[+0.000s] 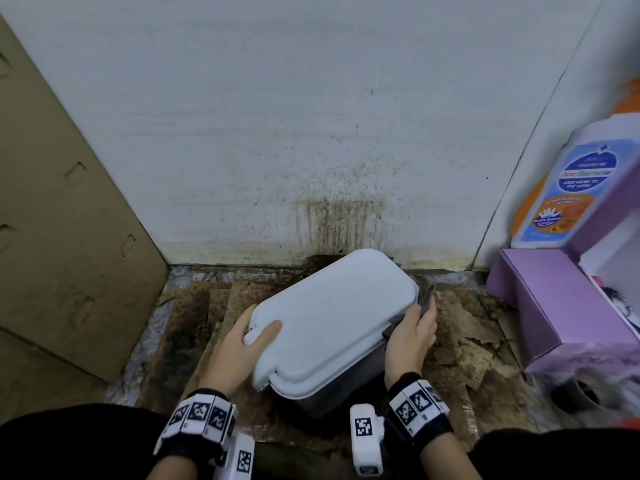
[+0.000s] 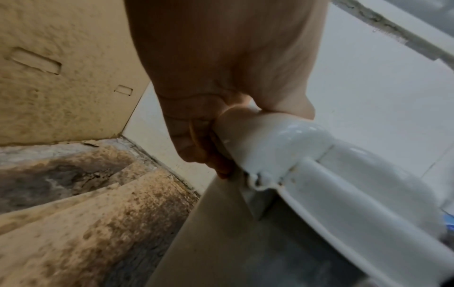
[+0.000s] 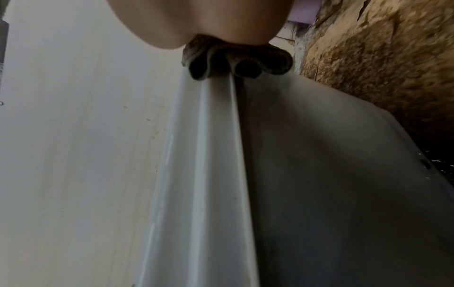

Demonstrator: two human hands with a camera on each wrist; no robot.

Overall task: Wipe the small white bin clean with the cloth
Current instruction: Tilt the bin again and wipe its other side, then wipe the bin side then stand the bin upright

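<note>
Small white bin between both hands, on stained floor by wall. Left hand curled round lid's corner knob, thumb on top. Right hand bunching dark cloth against bin's side under rim. Probably light, stiff, glossy plastic, likely slippery: best steadied at rim.

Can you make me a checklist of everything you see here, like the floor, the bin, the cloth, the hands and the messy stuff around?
Surface: floor with stained, torn brown cardboard.
Job's things: small white bin, lid closed; dark cloth against its right side.
Clutter: purple box with a bottle on it, at right.
Grippers: left hand grips the lid's near left corner, thumb on top; right hand holds the cloth.
Cables: nothing seen.
Surroundings: white wall with brown drip stains; cardboard panel at left.
</note>
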